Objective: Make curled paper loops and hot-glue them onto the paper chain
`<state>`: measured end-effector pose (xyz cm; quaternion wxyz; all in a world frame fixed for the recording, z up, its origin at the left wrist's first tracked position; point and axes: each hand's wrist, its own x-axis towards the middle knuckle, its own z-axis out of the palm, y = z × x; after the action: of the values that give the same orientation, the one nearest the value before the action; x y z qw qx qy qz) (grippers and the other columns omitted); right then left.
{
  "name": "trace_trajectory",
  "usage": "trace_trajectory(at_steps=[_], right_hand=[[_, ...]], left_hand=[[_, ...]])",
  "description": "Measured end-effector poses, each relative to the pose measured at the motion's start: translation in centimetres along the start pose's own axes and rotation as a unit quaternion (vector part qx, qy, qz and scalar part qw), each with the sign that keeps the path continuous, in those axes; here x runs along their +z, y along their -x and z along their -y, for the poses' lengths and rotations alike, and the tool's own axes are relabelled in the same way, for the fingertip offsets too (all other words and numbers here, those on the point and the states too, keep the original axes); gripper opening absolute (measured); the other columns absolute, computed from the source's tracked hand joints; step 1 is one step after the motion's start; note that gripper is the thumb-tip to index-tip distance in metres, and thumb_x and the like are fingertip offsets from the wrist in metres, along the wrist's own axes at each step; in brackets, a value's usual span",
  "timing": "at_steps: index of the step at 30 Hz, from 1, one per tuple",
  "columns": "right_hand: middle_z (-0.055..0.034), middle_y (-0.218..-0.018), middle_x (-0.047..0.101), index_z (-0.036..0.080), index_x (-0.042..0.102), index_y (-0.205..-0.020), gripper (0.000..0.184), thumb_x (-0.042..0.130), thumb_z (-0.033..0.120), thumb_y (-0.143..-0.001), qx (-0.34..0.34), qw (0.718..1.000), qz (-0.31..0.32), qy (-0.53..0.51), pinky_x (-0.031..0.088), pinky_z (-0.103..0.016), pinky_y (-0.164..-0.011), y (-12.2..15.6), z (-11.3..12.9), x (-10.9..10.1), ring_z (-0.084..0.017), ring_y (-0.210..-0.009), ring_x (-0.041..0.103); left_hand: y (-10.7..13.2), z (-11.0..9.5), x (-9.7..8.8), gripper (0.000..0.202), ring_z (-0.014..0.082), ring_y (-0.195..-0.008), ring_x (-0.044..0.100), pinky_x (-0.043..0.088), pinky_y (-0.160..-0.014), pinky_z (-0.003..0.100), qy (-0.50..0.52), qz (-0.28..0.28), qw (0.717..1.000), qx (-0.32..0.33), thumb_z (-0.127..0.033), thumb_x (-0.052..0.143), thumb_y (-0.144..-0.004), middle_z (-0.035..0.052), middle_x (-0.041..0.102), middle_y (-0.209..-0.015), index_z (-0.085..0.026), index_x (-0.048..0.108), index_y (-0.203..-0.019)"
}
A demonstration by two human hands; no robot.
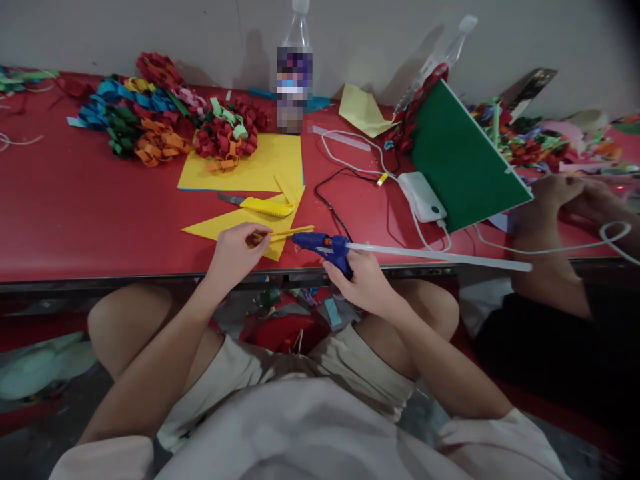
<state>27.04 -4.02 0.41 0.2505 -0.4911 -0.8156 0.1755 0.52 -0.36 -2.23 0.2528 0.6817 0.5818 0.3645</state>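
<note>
Near the table's front edge my left hand [243,248] pinches a narrow yellow paper strip [295,231] that points to the right. My right hand [363,277] grips a blue glue gun [323,245], its nozzle close to the strip; whether they touch I cannot tell. A long whitish glue stick [440,255] sticks out of the gun's back end. Just behind the strip, cut yellow paper [215,229] lies on the table, with a yellow utility knife [267,206] on top of it.
Colourful paper chains [160,120] heap at the back left, partly over yellow sheets [270,160]. A bottle [289,113] stands by the wall. A green board [460,153] leans behind a white power bank [423,197] with cables. Another person's hands [550,200] work at the right.
</note>
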Motion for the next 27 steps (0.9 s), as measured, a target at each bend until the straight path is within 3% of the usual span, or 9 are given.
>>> trace_trajectory(at_steps=[10,27], right_hand=[[-0.0048,-0.071,0.065,0.019,0.06,-0.097,0.025,0.046,0.04,-0.1,-0.027,0.998,0.002,0.05,0.034,-0.034,-0.064,-0.6,0.2,1.4,-0.021,-0.061,0.055],[-0.0096,-0.081,0.072,0.017,0.06,-0.107,0.029,0.045,0.041,-0.1,-0.019,0.996,0.006,0.088,0.04,-0.037,-0.073,-0.6,-0.4,2.2,-0.028,-0.076,0.066]], left_hand=[[0.0,-0.2,-0.2,0.019,0.0159,-0.073,0.067,0.055,-0.076,0.027,0.007,0.005,1.0,-0.002,-0.031,0.064,-0.086,0.0047,0.077,-0.09,-0.018,0.076,-0.094],[-0.1,0.0,0.0,0.019,0.0159,-0.072,0.067,0.054,-0.072,0.026,0.004,0.003,1.0,-0.014,-0.033,0.064,-0.085,0.0031,0.076,-0.085,-0.02,0.076,-0.092]])
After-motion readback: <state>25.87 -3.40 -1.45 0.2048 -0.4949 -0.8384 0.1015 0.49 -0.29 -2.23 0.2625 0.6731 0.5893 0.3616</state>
